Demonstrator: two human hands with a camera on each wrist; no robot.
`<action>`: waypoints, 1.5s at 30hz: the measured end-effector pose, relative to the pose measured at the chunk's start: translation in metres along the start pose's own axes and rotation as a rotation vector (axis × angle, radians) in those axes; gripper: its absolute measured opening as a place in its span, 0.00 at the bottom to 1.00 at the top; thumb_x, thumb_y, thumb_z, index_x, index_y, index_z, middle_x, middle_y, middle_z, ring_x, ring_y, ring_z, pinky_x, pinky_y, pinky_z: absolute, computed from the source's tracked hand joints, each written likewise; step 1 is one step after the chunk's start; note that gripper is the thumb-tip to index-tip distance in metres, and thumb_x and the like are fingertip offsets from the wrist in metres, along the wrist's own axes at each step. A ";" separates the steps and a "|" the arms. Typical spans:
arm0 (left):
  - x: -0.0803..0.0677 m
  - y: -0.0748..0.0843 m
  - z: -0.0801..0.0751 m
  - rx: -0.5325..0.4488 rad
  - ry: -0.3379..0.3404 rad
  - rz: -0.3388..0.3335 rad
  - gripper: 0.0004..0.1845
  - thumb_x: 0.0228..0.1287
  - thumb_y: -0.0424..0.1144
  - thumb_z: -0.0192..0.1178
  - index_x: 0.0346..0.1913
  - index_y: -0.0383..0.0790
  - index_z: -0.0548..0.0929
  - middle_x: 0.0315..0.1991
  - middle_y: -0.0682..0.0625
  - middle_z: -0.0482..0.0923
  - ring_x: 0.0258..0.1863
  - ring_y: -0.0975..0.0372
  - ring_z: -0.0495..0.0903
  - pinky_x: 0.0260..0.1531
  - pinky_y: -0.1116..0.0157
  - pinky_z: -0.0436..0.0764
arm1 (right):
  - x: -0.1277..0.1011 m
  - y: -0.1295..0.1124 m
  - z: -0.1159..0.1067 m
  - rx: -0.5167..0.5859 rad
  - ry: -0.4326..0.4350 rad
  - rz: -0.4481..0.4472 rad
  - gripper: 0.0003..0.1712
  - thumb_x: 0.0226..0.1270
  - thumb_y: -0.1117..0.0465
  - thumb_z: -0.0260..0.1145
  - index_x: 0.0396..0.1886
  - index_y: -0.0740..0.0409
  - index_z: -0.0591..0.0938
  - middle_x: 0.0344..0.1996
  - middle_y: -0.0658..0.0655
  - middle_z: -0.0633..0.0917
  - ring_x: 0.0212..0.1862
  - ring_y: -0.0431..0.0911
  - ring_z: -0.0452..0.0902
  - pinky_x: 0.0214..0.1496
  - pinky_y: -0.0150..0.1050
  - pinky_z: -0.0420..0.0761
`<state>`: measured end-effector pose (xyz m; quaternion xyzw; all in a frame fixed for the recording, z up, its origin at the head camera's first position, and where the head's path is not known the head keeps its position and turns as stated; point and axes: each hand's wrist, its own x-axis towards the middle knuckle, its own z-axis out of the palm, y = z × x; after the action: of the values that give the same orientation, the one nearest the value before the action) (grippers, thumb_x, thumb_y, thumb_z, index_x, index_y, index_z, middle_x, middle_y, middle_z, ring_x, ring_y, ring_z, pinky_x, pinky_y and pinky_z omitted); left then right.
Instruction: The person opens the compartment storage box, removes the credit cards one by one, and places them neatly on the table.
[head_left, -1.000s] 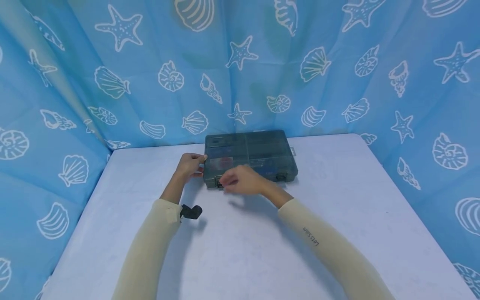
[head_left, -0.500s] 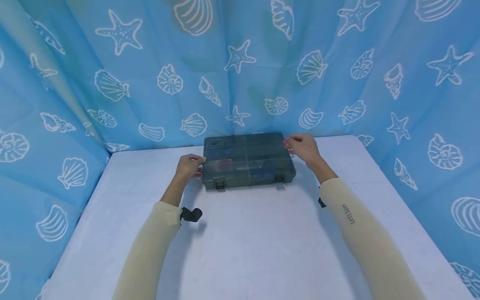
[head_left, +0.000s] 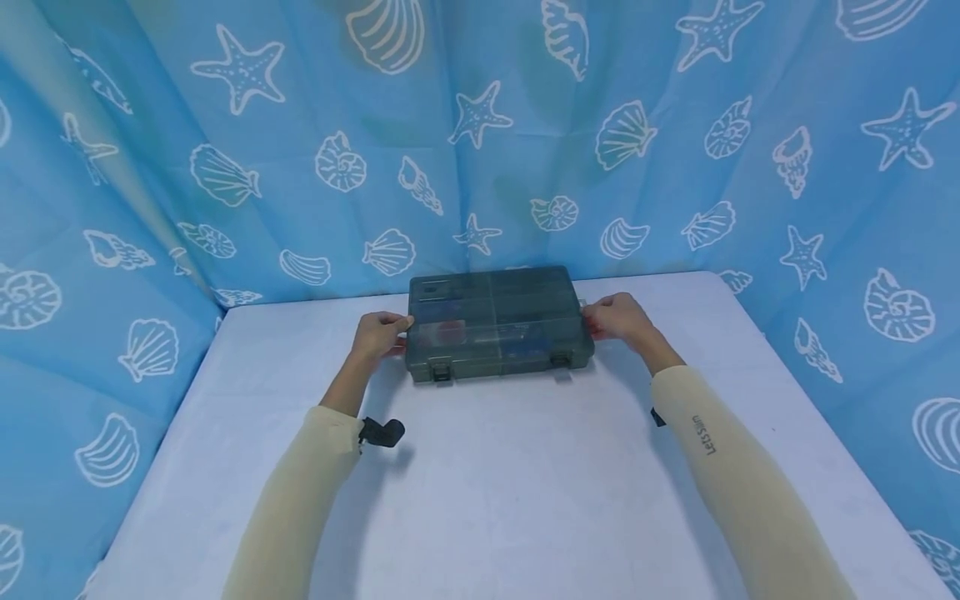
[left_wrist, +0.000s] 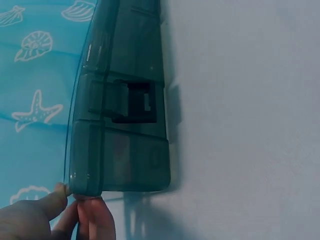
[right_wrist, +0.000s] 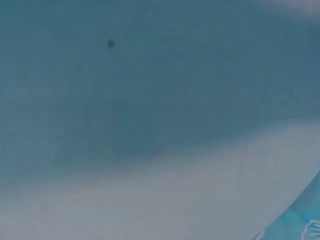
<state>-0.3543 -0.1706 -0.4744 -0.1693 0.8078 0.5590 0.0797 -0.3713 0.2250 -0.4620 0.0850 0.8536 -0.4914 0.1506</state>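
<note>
Both hands are gripping the short ends of the closed smoky plastic organiser box [head_left: 498,323] lying at the table's [head_left: 525,500] far edge, left hand [head_left: 378,335] and right hand [head_left: 619,317] pinching its rigid, likely slick, lightish shell where end-holds are seeming steadiest

A: What carries it all?
B: A pale white table [head_left: 525,483], edged at the back and sides by a blue seashell curtain [head_left: 225,167].
A: And what lies on it?
B: One smoky, translucent compartment box [head_left: 497,323], shut and flat, near the far edge
</note>
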 end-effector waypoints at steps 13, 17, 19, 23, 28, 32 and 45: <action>-0.009 0.007 -0.009 0.031 -0.102 -0.064 0.28 0.71 0.47 0.58 0.63 0.29 0.71 0.57 0.38 0.73 0.53 0.50 0.78 0.45 0.62 0.84 | -0.013 0.006 -0.010 -0.042 -0.154 0.022 0.30 0.71 0.48 0.62 0.53 0.73 0.74 0.42 0.65 0.79 0.37 0.49 0.81 0.46 0.42 0.84; -0.015 0.004 -0.016 0.038 -0.202 -0.081 0.28 0.72 0.46 0.57 0.64 0.27 0.69 0.55 0.38 0.72 0.50 0.50 0.78 0.41 0.63 0.85 | -0.018 0.006 -0.013 -0.063 -0.159 0.019 0.28 0.70 0.49 0.64 0.50 0.73 0.75 0.37 0.63 0.80 0.33 0.48 0.81 0.48 0.45 0.84; -0.017 0.003 -0.017 0.026 -0.226 -0.098 0.28 0.72 0.47 0.57 0.63 0.28 0.69 0.53 0.39 0.74 0.47 0.53 0.79 0.40 0.64 0.85 | -0.019 0.006 -0.015 -0.055 -0.157 0.019 0.28 0.69 0.49 0.64 0.50 0.72 0.76 0.37 0.62 0.80 0.32 0.47 0.81 0.49 0.45 0.83; -0.018 0.000 -0.016 -0.010 -0.235 -0.128 0.29 0.70 0.48 0.60 0.62 0.28 0.70 0.47 0.41 0.75 0.40 0.57 0.80 0.40 0.64 0.85 | -0.020 0.008 -0.016 -0.007 -0.178 0.038 0.29 0.69 0.49 0.65 0.51 0.73 0.75 0.37 0.61 0.79 0.33 0.46 0.81 0.50 0.44 0.83; -0.018 -0.005 -0.018 -0.042 -0.239 -0.143 0.24 0.70 0.47 0.60 0.55 0.28 0.74 0.41 0.43 0.75 0.35 0.59 0.80 0.40 0.64 0.85 | -0.018 0.010 -0.013 0.055 -0.210 0.059 0.29 0.68 0.50 0.66 0.51 0.74 0.74 0.35 0.60 0.79 0.31 0.44 0.81 0.46 0.42 0.84; -0.020 -0.004 -0.019 -0.062 -0.255 -0.146 0.24 0.70 0.48 0.60 0.54 0.28 0.73 0.39 0.44 0.75 0.33 0.60 0.80 0.40 0.64 0.85 | -0.018 0.009 -0.013 0.072 -0.202 0.068 0.27 0.68 0.51 0.66 0.50 0.72 0.74 0.35 0.59 0.78 0.31 0.44 0.80 0.42 0.39 0.85; -0.021 -0.001 -0.025 -0.069 -0.311 -0.239 0.29 0.71 0.51 0.57 0.57 0.25 0.69 0.39 0.43 0.73 0.30 0.60 0.80 0.39 0.64 0.85 | -0.026 0.003 -0.014 0.075 -0.252 0.081 0.25 0.70 0.48 0.62 0.46 0.69 0.75 0.30 0.56 0.80 0.29 0.42 0.78 0.43 0.38 0.84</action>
<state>-0.3328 -0.1899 -0.4594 -0.1785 0.7401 0.5924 0.2633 -0.3488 0.2385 -0.4488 0.0625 0.8049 -0.5232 0.2729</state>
